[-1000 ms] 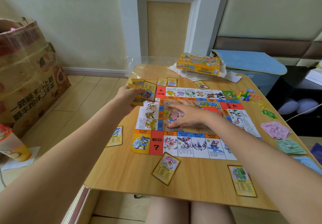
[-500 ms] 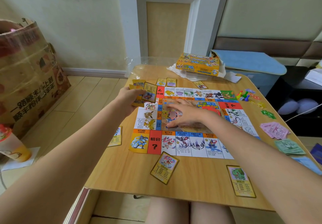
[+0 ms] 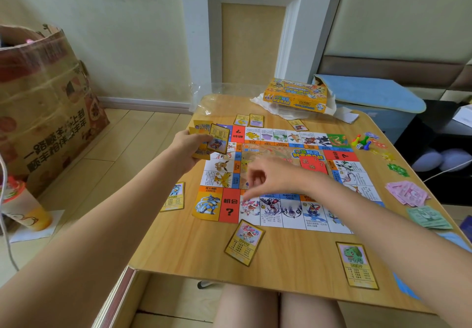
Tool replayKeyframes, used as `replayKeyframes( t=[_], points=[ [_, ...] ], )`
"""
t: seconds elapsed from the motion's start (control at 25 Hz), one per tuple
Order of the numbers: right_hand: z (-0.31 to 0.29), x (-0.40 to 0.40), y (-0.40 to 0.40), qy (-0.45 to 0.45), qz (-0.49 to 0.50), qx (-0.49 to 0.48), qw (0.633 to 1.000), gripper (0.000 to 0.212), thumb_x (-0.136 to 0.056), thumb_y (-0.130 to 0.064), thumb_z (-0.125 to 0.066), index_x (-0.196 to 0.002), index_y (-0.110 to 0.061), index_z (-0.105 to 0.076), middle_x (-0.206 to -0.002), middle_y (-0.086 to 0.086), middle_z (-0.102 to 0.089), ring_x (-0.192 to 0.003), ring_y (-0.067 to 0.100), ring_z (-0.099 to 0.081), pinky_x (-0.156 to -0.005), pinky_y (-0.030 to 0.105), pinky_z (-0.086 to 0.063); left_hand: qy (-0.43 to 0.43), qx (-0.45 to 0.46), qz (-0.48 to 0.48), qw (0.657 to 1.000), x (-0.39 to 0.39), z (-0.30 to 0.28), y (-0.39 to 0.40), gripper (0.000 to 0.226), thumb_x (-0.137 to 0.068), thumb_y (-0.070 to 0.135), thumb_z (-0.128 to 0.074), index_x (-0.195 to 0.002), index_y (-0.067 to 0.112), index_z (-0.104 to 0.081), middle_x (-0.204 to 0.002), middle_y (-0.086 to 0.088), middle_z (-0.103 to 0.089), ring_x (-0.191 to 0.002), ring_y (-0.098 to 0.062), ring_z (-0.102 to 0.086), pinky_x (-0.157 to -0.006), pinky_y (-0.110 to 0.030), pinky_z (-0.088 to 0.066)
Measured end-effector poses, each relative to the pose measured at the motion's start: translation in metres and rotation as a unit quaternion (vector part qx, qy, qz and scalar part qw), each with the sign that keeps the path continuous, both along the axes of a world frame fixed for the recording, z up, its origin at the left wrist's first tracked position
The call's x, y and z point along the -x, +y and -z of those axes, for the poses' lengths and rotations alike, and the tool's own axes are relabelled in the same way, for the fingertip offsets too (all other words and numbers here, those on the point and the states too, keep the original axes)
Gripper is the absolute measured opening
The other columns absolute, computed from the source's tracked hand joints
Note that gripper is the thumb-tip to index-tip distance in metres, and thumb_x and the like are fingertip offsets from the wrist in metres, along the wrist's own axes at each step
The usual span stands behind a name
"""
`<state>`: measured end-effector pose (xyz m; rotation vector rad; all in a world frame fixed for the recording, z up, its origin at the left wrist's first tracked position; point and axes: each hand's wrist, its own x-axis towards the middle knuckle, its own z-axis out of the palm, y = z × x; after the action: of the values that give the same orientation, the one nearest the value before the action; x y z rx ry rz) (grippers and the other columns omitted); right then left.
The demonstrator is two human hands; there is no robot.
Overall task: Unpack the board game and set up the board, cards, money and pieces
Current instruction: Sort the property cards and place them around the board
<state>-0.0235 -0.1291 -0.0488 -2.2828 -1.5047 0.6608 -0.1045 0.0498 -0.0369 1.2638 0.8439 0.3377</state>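
Left hand (image 3: 187, 146) grip holds card fan (image 3: 212, 142); right hand (image 3: 270, 177) loosely curled, empty — six cards (image 3: 244, 242) laid out.

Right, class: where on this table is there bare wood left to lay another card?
Free: the near edge of the table, between the pink-creature card and the green-creature card; also the far strip between the plastic wrap and the game box. Crowded: the right side, with pawns and money.

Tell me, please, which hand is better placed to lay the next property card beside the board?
The right hand: it hovers free over the board, while the left hand grips the fan of cards.
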Motion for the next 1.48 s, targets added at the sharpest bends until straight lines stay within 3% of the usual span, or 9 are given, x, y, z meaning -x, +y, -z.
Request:
replayKeyframes(
  t=[0.08, 0.16, 0.36, 0.68, 0.88, 1.08, 1.16, 1.28, 1.48],
  points=[
    [-0.001, 0.024, -0.006, 0.022, -0.059, 0.052, 0.997, 0.032, -0.074, -0.037, -0.077, -0.078, -0.010, -0.060, -0.056, -0.016, -0.049, -0.053, 0.000, -0.044, -0.055, 0.018, -0.037, 0.003, 0.001, 0.002, 1.000, 0.001, 0.004, -0.002, 0.018, -0.088, 0.003, -0.057, -0.104, 0.005, -0.049, -0.102, -0.014, -0.059, -0.075, -0.017, -0.060, -0.065, -0.025, -0.051],
    [0.002, 0.036, -0.008, 0.005, -0.092, 0.077, 0.993, 0.032, -0.073, -0.036, -0.078, -0.077, -0.010, -0.061, -0.046, -0.016, -0.047, -0.048, 0.001, -0.042, -0.056, 0.022, -0.036, 0.001, 0.001, 0.003, 1.000, 0.002, 0.006, -0.004, 0.021, -0.088, 0.003, -0.058, -0.107, 0.005, -0.048, -0.102, -0.014, -0.059, -0.074, -0.018, -0.061, -0.064, -0.024, -0.051],
    [0.003, 0.043, -0.011, -0.017, -0.114, 0.111, 0.987, 0.029, -0.074, -0.032, -0.078, -0.085, -0.014, -0.058, -0.065, -0.005, -0.049, -0.058, 0.005, -0.043, -0.053, 0.018, -0.032, -0.003, 0.006, 0.009, 1.000, 0.008, 0.006, -0.010, 0.020, -0.088, 0.002, -0.058, -0.105, 0.005, -0.050, -0.091, -0.011, -0.060, -0.073, -0.018, -0.062, -0.058, -0.024, -0.050],
    [0.004, 0.050, -0.013, 0.000, -0.131, 0.098, 0.987, 0.028, -0.075, -0.024, -0.077, -0.093, -0.010, -0.061, -0.067, -0.008, -0.047, -0.059, 0.004, -0.042, -0.057, 0.021, -0.036, 0.002, 0.022, 0.018, 1.000, 0.012, 0.010, -0.022, 0.014, -0.087, 0.001, -0.058, -0.094, 0.006, -0.047, -0.088, -0.012, -0.059, -0.070, -0.019, -0.062, -0.045, -0.023, -0.052],
    [-0.023, 0.031, -0.017, 0.062, 0.003, -0.045, 0.997, 0.015, -0.083, -0.023, -0.069, -0.090, -0.010, -0.065, -0.069, -0.010, -0.055, -0.059, -0.003, -0.047, -0.057, 0.012, -0.039, -0.003, 0.021, 0.030, 0.999, 0.010, 0.008, -0.023, 0.025, -0.087, 0.000, -0.058, -0.110, 0.001, -0.047, -0.101, -0.017, -0.061, -0.072, -0.021, -0.062, -0.052, -0.025, -0.053],
    [-0.024, 0.010, -0.014, 0.059, 0.135, -0.134, 0.980, 0.007, -0.085, -0.017, -0.066, -0.086, -0.011, -0.063, -0.081, -0.005, -0.059, -0.071, 0.005, -0.052, -0.067, 0.020, -0.042, 0.011, 0.010, 0.068, 0.998, 0.007, 0.010, -0.031, 0.034, -0.086, 0.001, -0.060, -0.117, 0.000, -0.046, -0.110, -0.022, -0.059, -0.079, -0.025, -0.063, -0.067, -0.032, -0.052],
    [-0.017, 0.015, -0.018, 0.032, 0.086, -0.082, 0.992, 0.013, -0.082, -0.021, -0.071, -0.087, -0.013, -0.062, -0.082, -0.008, -0.054, -0.071, 0.003, -0.048, -0.063, 0.014, -0.038, 0.006, 0.008, 0.068, 0.998, 0.006, 0.010, -0.032, 0.034, -0.086, 0.001, -0.060, -0.117, 0.000, -0.045, -0.109, -0.022, -0.059, -0.078, -0.025, -0.062, -0.066, -0.032, -0.051],
    [-0.005, 0.029, -0.023, 0.028, 0.009, 0.034, 0.999, 0.025, -0.077, -0.031, -0.075, -0.088, -0.017, -0.057, -0.086, -0.008, -0.042, -0.074, 0.005, -0.041, -0.064, 0.018, -0.035, 0.003, 0.008, 0.066, 0.998, 0.005, 0.011, -0.032, 0.028, -0.087, 0.000, -0.059, -0.111, 0.000, -0.046, -0.101, -0.020, -0.060, -0.075, -0.024, -0.061, -0.065, -0.031, -0.051],
    [0.008, 0.037, -0.027, 0.011, -0.026, 0.073, 0.997, 0.030, -0.077, -0.033, -0.074, -0.083, -0.016, -0.050, -0.081, -0.009, -0.038, -0.067, 0.003, -0.036, -0.059, 0.019, -0.032, -0.007, 0.030, 0.100, 0.994, 0.011, 0.017, -0.038, 0.013, -0.085, 0.001, -0.061, -0.089, 0.005, -0.049, -0.094, -0.017, -0.063, -0.073, -0.023, -0.065, -0.061, -0.031, -0.056]
  ],
)
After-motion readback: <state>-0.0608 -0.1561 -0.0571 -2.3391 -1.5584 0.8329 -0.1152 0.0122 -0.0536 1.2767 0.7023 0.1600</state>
